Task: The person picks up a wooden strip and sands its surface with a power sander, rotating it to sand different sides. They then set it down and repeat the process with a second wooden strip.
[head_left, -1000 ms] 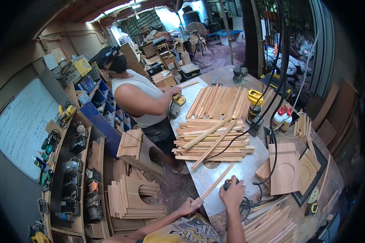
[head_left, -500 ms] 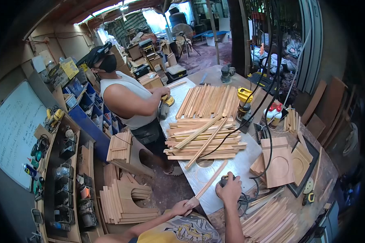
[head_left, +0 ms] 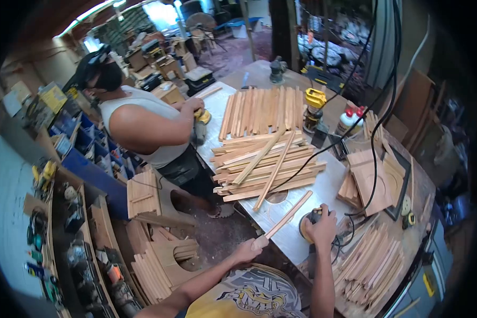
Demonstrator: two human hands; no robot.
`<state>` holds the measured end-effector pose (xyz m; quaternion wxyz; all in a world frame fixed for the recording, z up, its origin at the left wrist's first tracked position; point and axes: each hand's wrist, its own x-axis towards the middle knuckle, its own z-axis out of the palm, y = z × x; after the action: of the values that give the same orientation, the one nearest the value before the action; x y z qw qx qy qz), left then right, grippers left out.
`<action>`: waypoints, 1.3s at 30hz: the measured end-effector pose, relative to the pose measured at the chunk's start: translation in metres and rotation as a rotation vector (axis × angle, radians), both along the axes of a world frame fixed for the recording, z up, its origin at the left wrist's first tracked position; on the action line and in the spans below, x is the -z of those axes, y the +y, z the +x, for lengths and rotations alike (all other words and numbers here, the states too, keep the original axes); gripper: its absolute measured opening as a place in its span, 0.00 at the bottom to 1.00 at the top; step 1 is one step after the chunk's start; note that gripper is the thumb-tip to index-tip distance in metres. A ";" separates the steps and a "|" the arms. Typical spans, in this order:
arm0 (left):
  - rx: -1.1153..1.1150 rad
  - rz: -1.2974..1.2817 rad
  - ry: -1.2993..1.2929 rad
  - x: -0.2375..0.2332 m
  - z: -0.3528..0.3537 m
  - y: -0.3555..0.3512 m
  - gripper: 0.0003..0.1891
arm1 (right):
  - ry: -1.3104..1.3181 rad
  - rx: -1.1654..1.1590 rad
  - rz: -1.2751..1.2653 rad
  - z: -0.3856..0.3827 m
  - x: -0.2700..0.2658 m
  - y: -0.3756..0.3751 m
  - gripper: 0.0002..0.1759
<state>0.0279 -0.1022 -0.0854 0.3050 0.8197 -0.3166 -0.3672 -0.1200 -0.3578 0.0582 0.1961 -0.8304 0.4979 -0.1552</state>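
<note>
My left hand (head_left: 246, 251) is closed round the near end of a narrow wooden strip (head_left: 290, 213), where a pale wrap or pad (head_left: 260, 243) shows at the fingers. The strip points up and away over the bare metal tabletop (head_left: 289, 245). In my right hand (head_left: 323, 229) is a dark power sander (head_left: 315, 214), gripped from above. It is tilted, so the tan rim of its round pad shows on the left, a little right of the strip. Behind both hands lies a loose pile of wooden strips (head_left: 270, 164).
Across the table a co-worker (head_left: 143, 116) holds a yellow sander (head_left: 202, 116). More strips (head_left: 368, 265) lie at my right, near wooden panels (head_left: 368, 177). A yellow-topped router (head_left: 315, 99) and glue bottles (head_left: 349, 122) stand farther back. Black cables (head_left: 350, 146) hang across the table.
The view has shifted. My left hand has raised the strip's near end from my lap side toward the table, and the sander has tilted, showing its pad rim.
</note>
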 end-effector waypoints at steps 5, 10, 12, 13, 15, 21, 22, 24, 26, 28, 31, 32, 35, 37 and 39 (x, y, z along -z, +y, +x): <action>0.010 0.078 0.130 -0.002 0.027 -0.013 0.18 | 0.011 0.100 -0.080 0.009 0.034 -0.007 0.34; 0.309 -0.037 0.130 -0.061 0.028 -0.032 0.20 | -0.079 0.245 0.066 0.017 0.030 0.000 0.24; 0.436 -0.141 0.324 0.040 0.079 -0.016 0.13 | -0.020 0.331 0.055 0.019 0.019 0.009 0.33; 0.310 -0.118 0.336 -0.002 0.139 -0.036 0.14 | 0.002 0.392 0.108 0.028 0.019 0.008 0.39; -0.021 -0.123 0.347 -0.142 0.338 -0.101 0.18 | 0.027 0.518 0.078 0.038 0.031 0.007 0.39; 0.024 -0.232 0.074 -0.164 0.508 -0.130 0.22 | -0.056 0.605 0.083 0.051 0.040 0.002 0.33; 0.097 -0.203 0.112 -0.159 0.521 -0.127 0.21 | -0.051 0.621 0.049 0.052 0.043 0.001 0.31; 0.161 -0.154 0.150 -0.167 0.518 -0.128 0.20 | -0.069 0.632 0.074 0.045 0.032 0.009 0.27; 0.050 -0.086 0.143 -0.182 0.498 -0.120 0.18 | -0.079 0.621 0.078 0.052 0.041 0.000 0.25; -0.111 0.023 0.155 -0.222 0.382 -0.095 0.17 | -0.033 0.634 0.044 0.049 0.041 -0.001 0.28; 0.138 0.208 0.143 -0.173 0.182 -0.061 0.18 | 0.006 0.575 0.066 0.041 0.026 0.011 0.31; 0.535 0.194 0.081 -0.086 0.141 -0.054 0.20 | -0.001 0.576 0.066 0.038 0.023 0.013 0.33; 0.460 0.025 0.713 -0.035 0.057 -0.034 0.24 | 0.003 0.585 0.056 0.039 0.025 0.014 0.35; 0.346 -0.015 0.614 -0.103 0.209 -0.083 0.27 | 0.015 0.580 0.086 0.040 0.021 0.015 0.35; 0.088 -0.097 0.672 -0.198 0.405 -0.125 0.31 | 0.048 0.522 0.122 0.032 0.013 0.016 0.35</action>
<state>0.4331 -0.2276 0.1123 0.4147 0.6229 -0.2508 -0.6141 -0.0876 -0.3422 0.0448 0.1872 -0.6640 0.7081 -0.1507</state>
